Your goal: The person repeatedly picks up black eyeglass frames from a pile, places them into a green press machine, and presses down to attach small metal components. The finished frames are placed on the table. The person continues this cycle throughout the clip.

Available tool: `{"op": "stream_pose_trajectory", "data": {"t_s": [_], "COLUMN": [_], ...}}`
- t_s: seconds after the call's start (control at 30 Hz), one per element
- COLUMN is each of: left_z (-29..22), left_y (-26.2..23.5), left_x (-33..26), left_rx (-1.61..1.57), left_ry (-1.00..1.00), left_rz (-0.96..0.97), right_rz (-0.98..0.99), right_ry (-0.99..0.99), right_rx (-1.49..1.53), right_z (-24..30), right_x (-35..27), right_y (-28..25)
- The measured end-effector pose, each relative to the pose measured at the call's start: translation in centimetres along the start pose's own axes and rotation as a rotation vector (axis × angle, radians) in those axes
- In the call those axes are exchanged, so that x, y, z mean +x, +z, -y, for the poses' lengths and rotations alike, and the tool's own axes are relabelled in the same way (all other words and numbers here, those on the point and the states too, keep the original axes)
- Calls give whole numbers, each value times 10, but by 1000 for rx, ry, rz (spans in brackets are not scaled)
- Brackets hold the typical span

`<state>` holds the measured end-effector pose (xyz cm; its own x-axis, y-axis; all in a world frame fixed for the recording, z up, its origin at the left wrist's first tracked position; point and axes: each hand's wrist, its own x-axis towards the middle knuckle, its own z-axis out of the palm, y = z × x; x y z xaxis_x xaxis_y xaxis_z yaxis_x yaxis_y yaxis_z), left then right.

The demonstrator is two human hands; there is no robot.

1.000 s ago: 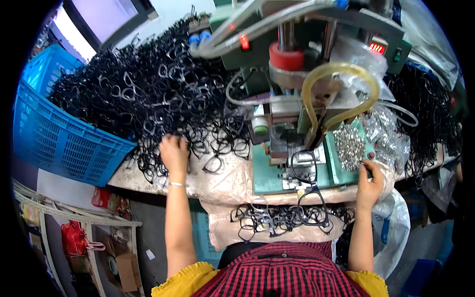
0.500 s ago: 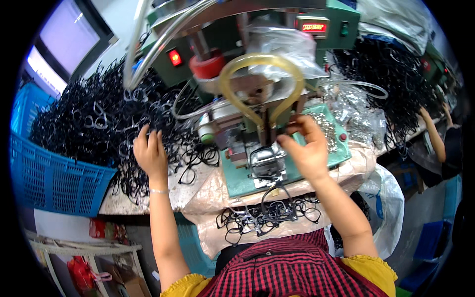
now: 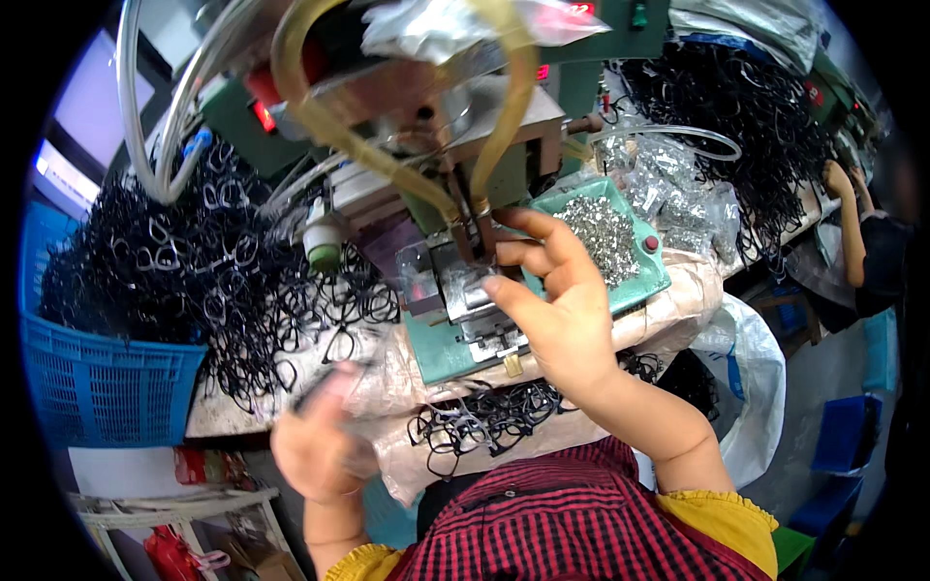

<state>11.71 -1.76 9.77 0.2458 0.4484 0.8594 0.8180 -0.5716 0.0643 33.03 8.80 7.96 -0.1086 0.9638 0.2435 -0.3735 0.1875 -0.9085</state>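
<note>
My right hand (image 3: 572, 315) is at the press machine's metal fixture (image 3: 470, 281), below two yellowish tubes (image 3: 509, 87). Its thumb and bent fingers are apart, with nothing visible between them. Smeared by motion, my left hand (image 3: 325, 450) hangs over the front left of the bench. A dark blurred streak lies by its fingertips; whether the hand holds it I cannot tell. Several black eyeglass frames (image 3: 484, 421) rest on the beige wrapping in front of the machine. Small shiny metal parts (image 3: 599, 237) fill a green tray (image 3: 651, 281) right of my right hand.
A big heap of black eyeglass frames (image 3: 184, 252) covers the bench's left, beside a blue basket (image 3: 107, 387). Clear bags of metal parts (image 3: 668, 184) lie behind the tray. Another frame heap (image 3: 727, 126) and a person's arm (image 3: 852, 232) are at far right. A white sack (image 3: 760, 387) hangs below.
My left hand has come down from the left heap toward me. My right hand stays at the fixture. The black eyeglass frame seen there before no longer shows on it. The view has shifted.
</note>
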Motion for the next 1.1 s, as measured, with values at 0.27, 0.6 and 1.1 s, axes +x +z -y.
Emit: {"op": "stream_pose_trajectory", "data": {"t_s": [0.27, 0.6, 1.1], "left_z": [-35, -59, -48], "left_y": [30, 29, -16], "left_x": [50, 64, -30], "left_rx": [4, 126, 103], "left_ry": [490, 434, -110], "left_rz": [381, 528, 350], "right_rz": [-86, -155, -217], "right_ry": [-206, -255, -300], "right_rx": [-1369, -1483, -1002], "right_z": [-49, -60, -68], "right_x": [35, 36, 34], "right_y": [-121, -139, -153]}}
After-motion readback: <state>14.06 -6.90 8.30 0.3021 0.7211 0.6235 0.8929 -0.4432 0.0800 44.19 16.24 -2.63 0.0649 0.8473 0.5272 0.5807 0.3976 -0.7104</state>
